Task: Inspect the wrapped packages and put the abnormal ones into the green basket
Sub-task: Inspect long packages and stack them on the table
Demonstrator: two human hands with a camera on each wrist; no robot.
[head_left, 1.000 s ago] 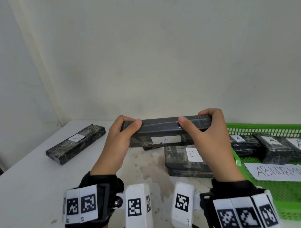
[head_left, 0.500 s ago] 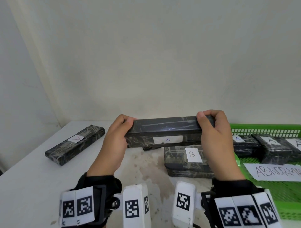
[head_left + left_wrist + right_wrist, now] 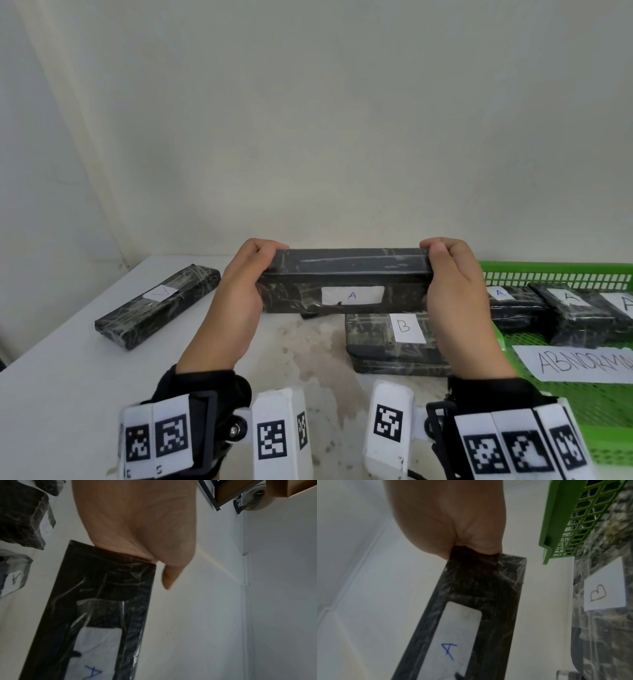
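Note:
I hold a long black plastic-wrapped package (image 3: pixel 342 279) (image 3: pixel 96 615) (image 3: pixel 471 615) level above the table, its white "A" label facing me. My left hand (image 3: pixel 253 274) (image 3: pixel 137 527) grips its left end and my right hand (image 3: pixel 445 274) (image 3: pixel 450 520) grips its right end, fingers curled over the top. Under it on the table lies a wrapped package labelled "B" (image 3: pixel 394 342) (image 3: pixel 604 601). The green basket (image 3: pixel 548 270) (image 3: pixel 565 520) at the right holds several "A" packages (image 3: pixel 513 305) and a sheet reading "ABNORMA..." (image 3: pixel 582 363).
Another wrapped package with a label (image 3: pixel 157 301) lies slanted on the white table (image 3: pixel 68 394) at the left. A plain wall stands close behind the table. More wrapped packages (image 3: pixel 20 517) show at the left edge of the left wrist view.
The package has been turned so the "A" label faces me more squarely. Both hands have slid outward to its ends.

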